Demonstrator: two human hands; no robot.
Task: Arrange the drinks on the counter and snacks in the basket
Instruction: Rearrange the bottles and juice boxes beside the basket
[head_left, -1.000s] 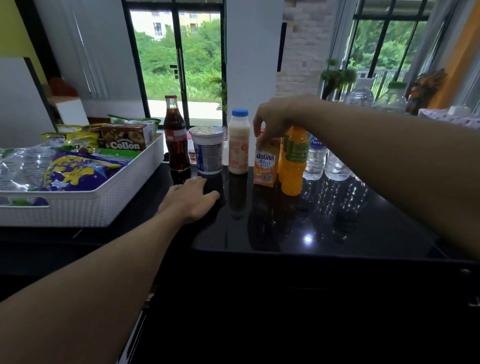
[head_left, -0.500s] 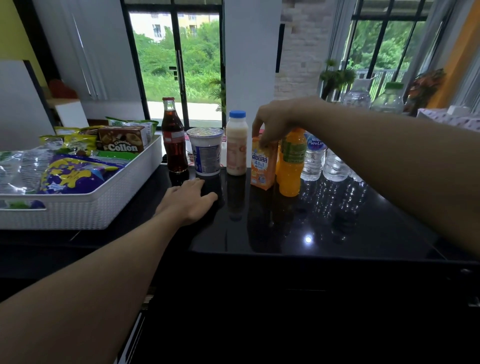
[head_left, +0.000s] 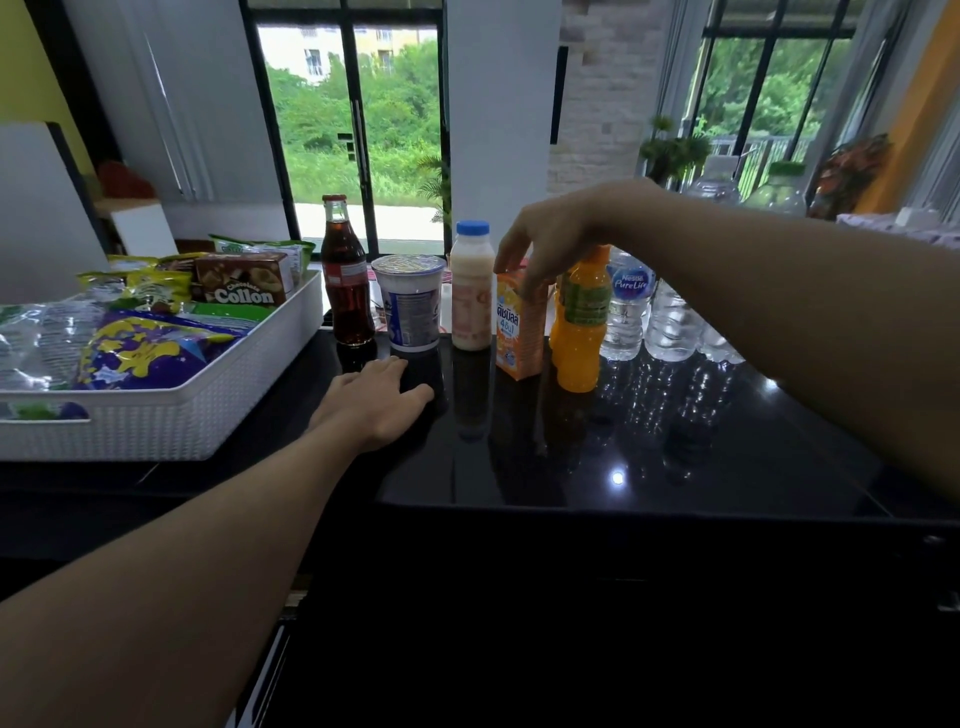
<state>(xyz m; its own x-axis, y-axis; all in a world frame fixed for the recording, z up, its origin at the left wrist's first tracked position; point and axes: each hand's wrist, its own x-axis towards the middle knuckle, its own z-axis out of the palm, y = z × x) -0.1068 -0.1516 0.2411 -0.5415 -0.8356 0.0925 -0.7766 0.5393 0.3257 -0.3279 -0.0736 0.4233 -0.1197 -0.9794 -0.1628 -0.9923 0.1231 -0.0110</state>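
Head view: the right hand (head_left: 545, 244) drapes over the top of the orange carton (head_left: 517, 327) at centre frame and hides its upper edge. The thumb is on the left face and the fingers curl down the right, pinching it. The carton stands on the glossy black desk (head_left: 675, 467) between a pale plastic milk bottle (head_left: 471, 291) and an orange juice bottle (head_left: 579, 332), whose cap is hidden behind the wrist. Clear water bottles (head_left: 626, 312) are partly covered by the forearm. The left hand (head_left: 374, 405) lies flat on the desk at lower centre, fingers loosely spread, holding nothing. At left, the white woven-textured basket (head_left: 156, 421), cut off by the frame edge, holds crinkly snack bags (head_left: 145, 353) and a cardboard Collon box (head_left: 241, 283).
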